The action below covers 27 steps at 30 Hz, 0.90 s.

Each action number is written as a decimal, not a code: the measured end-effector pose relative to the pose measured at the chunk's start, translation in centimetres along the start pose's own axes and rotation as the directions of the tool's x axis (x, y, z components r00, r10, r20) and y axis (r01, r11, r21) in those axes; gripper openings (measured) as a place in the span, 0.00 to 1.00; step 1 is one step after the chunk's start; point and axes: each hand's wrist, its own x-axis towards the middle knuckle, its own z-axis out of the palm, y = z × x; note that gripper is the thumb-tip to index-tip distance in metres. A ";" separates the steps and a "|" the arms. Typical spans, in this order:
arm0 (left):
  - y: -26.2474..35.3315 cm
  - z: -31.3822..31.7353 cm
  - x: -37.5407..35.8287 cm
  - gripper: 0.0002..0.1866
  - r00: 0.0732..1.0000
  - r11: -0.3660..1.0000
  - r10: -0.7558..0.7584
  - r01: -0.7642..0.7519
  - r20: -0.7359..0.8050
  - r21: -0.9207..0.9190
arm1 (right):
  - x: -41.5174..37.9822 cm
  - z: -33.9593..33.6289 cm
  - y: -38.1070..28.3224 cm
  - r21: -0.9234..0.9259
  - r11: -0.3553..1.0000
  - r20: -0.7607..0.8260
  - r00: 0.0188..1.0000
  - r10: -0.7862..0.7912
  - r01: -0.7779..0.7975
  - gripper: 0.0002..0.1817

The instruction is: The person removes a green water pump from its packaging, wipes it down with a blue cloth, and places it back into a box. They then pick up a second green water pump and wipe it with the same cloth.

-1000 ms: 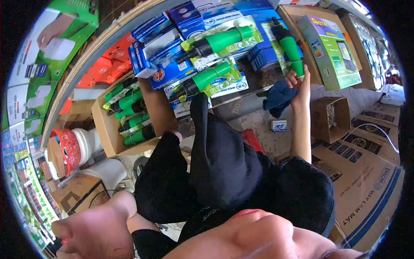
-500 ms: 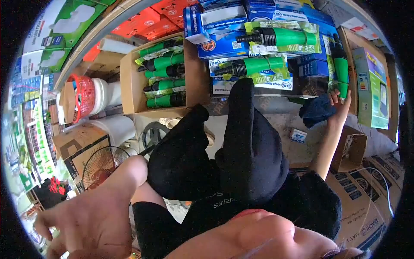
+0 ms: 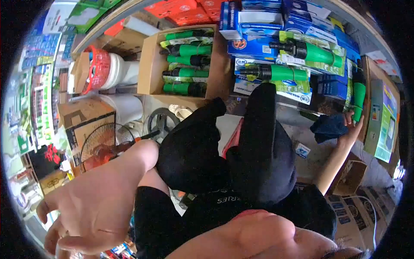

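My right hand (image 3: pixel 352 129) is at the right with its fingers closed around a dark blue cloth (image 3: pixel 328 127). Its fingertips touch the lower end of a green sprayer nozzle (image 3: pixel 359 93) with a black threaded end. Two more packaged green nozzles, an upper one (image 3: pixel 317 52) and a lower one (image 3: pixel 286 73), lie on blue-and-white boxes (image 3: pixel 252 45). Close to the camera at lower left, my left hand (image 3: pixel 92 211) hangs with loosely bent fingers apart and nothing visible in it. Its forearm rests near my knee.
An open cardboard box (image 3: pixel 151 64) holds several packaged green nozzles. A fan (image 3: pixel 103 144), a red basket (image 3: pixel 99 69) and a white bucket (image 3: pixel 123 105) stand to the left. A small white-and-blue box (image 3: pixel 302 150) lies on the floor; a green carton (image 3: pixel 381 121) stands far right.
The view has turned, so the shelf goods appear further right and the right-hand ones lower. My right hand stays at the nozzle with the cloth. My left hand's pose has barely changed.
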 end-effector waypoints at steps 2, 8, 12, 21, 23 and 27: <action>0.0 -0.9 -0.5 0.16 0.996 0.997 -0.049 0.045 0.072 0.056 | 1.4 -0.9 -0.6 -0.111 0.992 -0.056 0.997 -0.059 0.052 0.27; 1.6 -5.3 0.2 0.11 0.874 0.551 -0.387 0.474 0.293 -0.687 | 2.0 -0.5 -1.3 -0.021 0.999 0.069 0.997 0.030 -0.029 0.37; 5.0 -1.3 0.7 0.11 0.904 0.215 -0.426 0.051 -0.046 -0.975 | 5.2 -7.7 -0.9 -0.114 0.993 0.381 0.925 0.007 0.039 0.35; 7.1 -6.4 5.5 0.19 0.905 -0.513 -0.405 -0.110 0.127 -0.851 | 1.6 -2.0 -2.0 -0.279 0.951 0.100 0.989 -0.107 0.132 0.40; 7.8 -6.5 6.6 0.14 0.929 -0.361 -0.305 0.090 0.209 -0.928 | 3.0 -4.2 -2.0 -0.269 0.960 0.218 0.976 -0.022 0.082 0.41; 8.6 -6.9 9.5 0.05 0.899 0.065 -0.170 0.419 0.404 -0.906 | 1.5 -2.6 -2.4 -0.323 0.942 0.141 0.989 -0.044 0.088 0.40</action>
